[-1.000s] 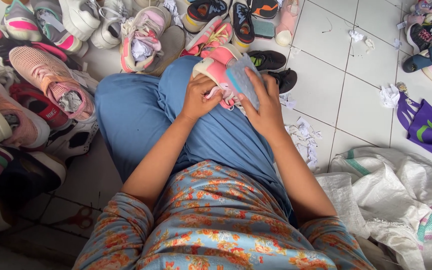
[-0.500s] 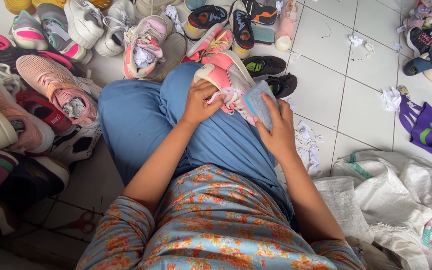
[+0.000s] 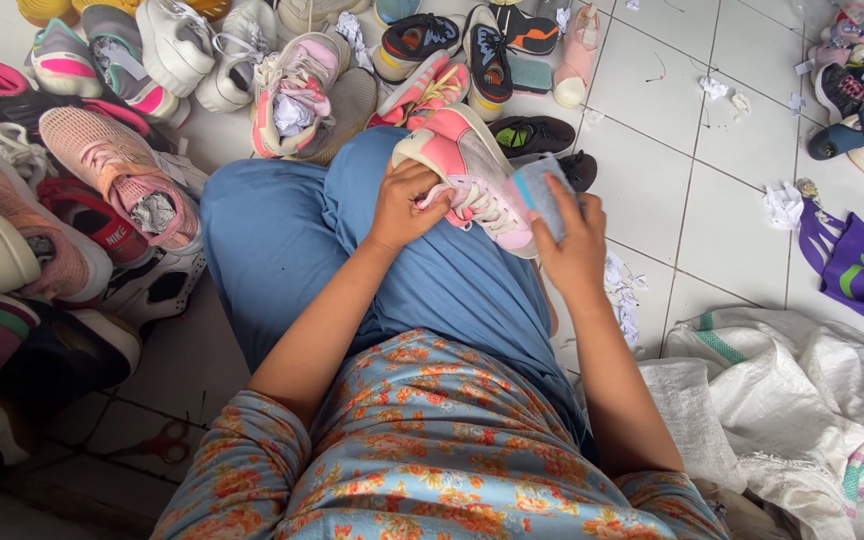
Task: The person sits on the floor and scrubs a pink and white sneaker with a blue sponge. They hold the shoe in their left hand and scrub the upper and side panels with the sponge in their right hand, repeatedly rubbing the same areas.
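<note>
A pink sneaker (image 3: pixel 472 170) with white laces lies across my lap on my blue skirt (image 3: pixel 282 240). My left hand (image 3: pixel 404 205) grips the sneaker near its laces and toe end. My right hand (image 3: pixel 572 245) holds a small grey-blue cloth (image 3: pixel 537 190) pressed against the sneaker's heel side.
A pile of sneakers (image 3: pixel 102 160) fills the left and far side of the white tiled floor. Black shoes (image 3: pixel 537 135) lie just beyond my knee. A purple bag (image 3: pixel 857 270) and white woven sacks (image 3: pixel 812 400) sit to the right, with paper scraps (image 3: pixel 620 290) and red-handled scissors (image 3: pixel 157 445).
My right hand has slid the cloth rightward along the sneaker toward its heel end. The sneaker has turned so more of its laces and side show. My left hand has kept its grip.
</note>
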